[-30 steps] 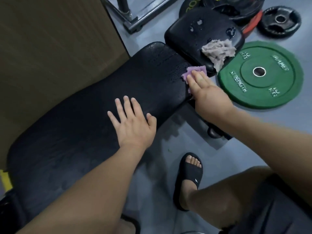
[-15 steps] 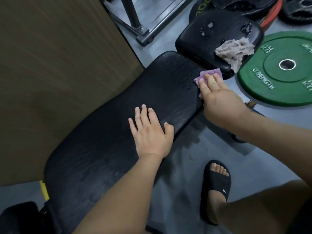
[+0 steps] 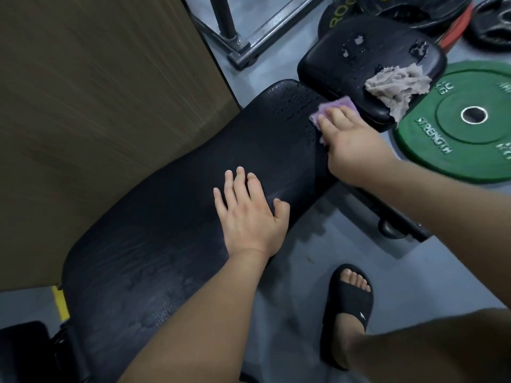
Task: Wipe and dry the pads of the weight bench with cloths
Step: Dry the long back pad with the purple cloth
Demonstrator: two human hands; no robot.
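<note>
- The left hand (image 3: 250,214) lies flat, palm down, on the long black pad (image 3: 171,244). Its fingers (image 3: 240,181) are straight and a little spread, and the thumb sticks out sideways.
- The left arm (image 3: 193,313) is bare and comes up from the bottom.
- The right hand (image 3: 351,145) is farther out, palm down. Its fingers (image 3: 338,117) press flat on a purple cloth (image 3: 331,106).
- The right arm (image 3: 442,205) is bare and comes in from the right.

The floor (image 3: 290,272) is smooth and grey, softly lit, with faint shadows. A brown wood-grain panel (image 3: 96,120) fills the left side, and a yellow strip (image 3: 60,302) shows at its lower edge. At the top a dark metal frame (image 3: 249,48) rests on the floor. To its right lie a green weight plate (image 3: 464,125) and black plates (image 3: 414,9) — one red edge (image 3: 456,31) shows between them.
</note>
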